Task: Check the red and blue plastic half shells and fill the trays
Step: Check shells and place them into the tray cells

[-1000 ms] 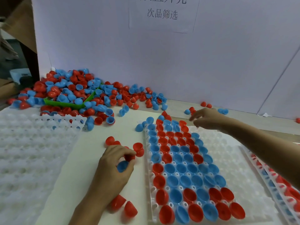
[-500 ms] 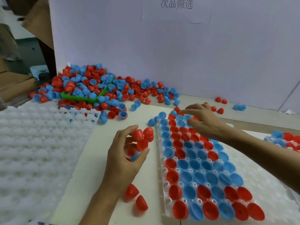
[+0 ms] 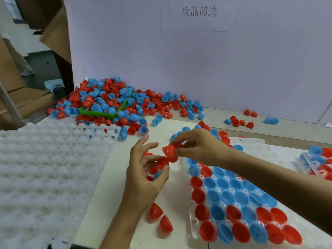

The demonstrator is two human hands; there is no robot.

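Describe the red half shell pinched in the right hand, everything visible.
The red half shell is a small cup of glossy red plastic with a rounded dome and a thin rim. It is held in the air above the white board, tilted, its open side facing up and left. The right hand pinches it from the right; the left hand, which holds more shells, meets it from below. No crack or flaw can be made out.

A factory sorting bench: heaped half shells (image 3: 111,103), moulded trays (image 3: 45,168) (posted sign (image 3: 199,11)).
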